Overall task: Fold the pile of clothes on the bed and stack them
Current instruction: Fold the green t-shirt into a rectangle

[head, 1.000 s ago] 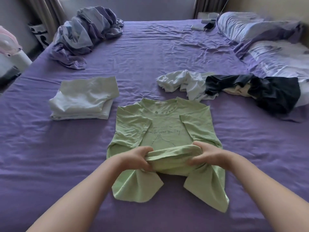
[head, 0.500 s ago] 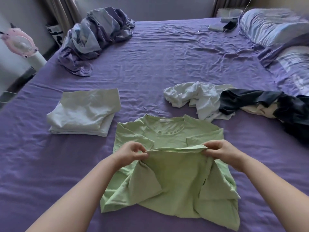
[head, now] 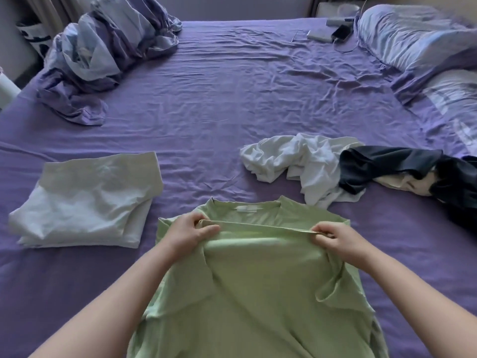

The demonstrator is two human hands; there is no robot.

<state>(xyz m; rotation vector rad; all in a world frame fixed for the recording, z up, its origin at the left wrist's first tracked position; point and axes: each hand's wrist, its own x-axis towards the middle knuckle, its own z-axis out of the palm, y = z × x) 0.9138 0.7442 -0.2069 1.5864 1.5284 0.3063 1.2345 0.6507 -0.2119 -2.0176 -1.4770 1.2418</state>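
Observation:
A light green T-shirt (head: 258,293) lies in front of me on the purple bed (head: 232,99), its lower part lifted and drawn up toward the collar. My left hand (head: 189,232) pinches the hem at its left end and my right hand (head: 338,237) pinches the right end, the hem stretched taut between them just below the neckline. To the left sits a folded white garment (head: 85,202). At the right lies an unfolded heap: a crumpled white garment (head: 291,166) and a dark garment (head: 402,169) with some cream cloth under it.
A bunched purple and pale blue duvet (head: 103,55) lies at the far left corner. Pillows (head: 418,40) line the right side. A phone (head: 340,33) with a cable and a small flat device (head: 320,36) rest near the headboard.
Both hands have carried the green shirt's hem farther up, from the chest to just below the collar, and spread wider apart. The view has tilted closer to the shirt.

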